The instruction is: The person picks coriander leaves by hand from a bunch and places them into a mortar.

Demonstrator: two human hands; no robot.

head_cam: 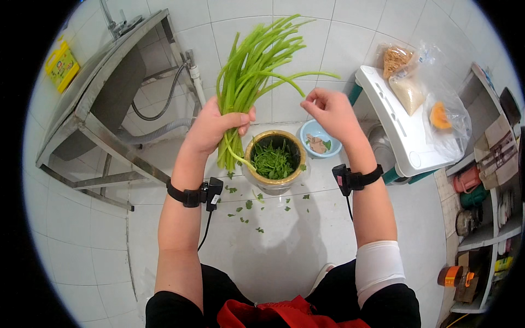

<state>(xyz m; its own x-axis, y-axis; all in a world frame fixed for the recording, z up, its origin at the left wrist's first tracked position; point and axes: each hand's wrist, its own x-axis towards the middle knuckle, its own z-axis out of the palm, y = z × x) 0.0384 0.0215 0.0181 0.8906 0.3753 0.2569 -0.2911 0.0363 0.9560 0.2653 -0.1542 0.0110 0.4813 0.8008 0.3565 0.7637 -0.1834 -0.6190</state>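
Note:
My left hand (224, 123) is closed around a thick bunch of green leafless stalks, likely celery (250, 74), held upright in front of me. My right hand (327, 107) is raised to the right of the bunch, thumb and fingertips close together near the tip of one drooping stalk; whether it touches the stalk or pinches anything, I cannot tell. Below, between the hands, stands a round pot with a gold-coloured rim (301, 168), holding green leaves (274, 160). Beside it a light blue bowl (304, 141) contains a crumpled brownish piece and a green leaf.
Leaf scraps (249, 204) lie on the tiled floor before the pot. A metal-framed sink (119, 143) stands left, with a yellow jug (61, 65). At right, a white stool (385, 110) bears plastic bags and an orange piece of food, beside shelves (478, 246) with household items.

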